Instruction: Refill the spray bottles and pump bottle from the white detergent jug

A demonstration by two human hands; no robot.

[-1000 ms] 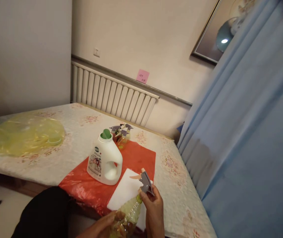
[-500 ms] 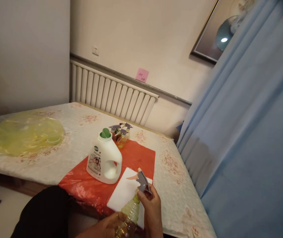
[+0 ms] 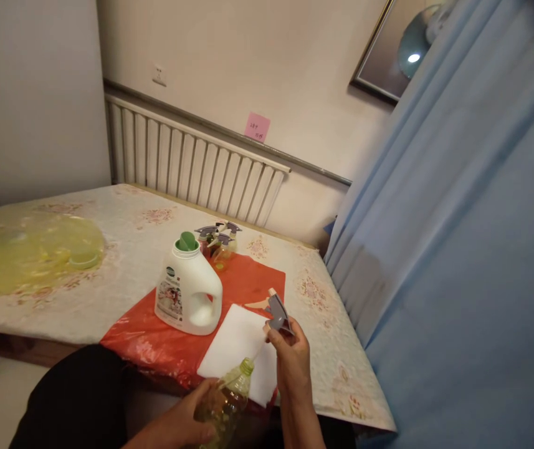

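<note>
Jug [image 3: 187,292] stands left of pad [image 3: 241,350], spray bottles [image 3: 217,240] behind.

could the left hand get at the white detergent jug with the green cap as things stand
Probably not straight away: the left hand is wrapped around the clear plastic bottle of yellowish liquid. The white detergent jug with the green cap stands upright just beyond, with nothing between them.

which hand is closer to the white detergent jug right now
Left. The left hand grips the spray bottle below the white detergent jug; the right hand lifts the sprayer head farther right.
</note>
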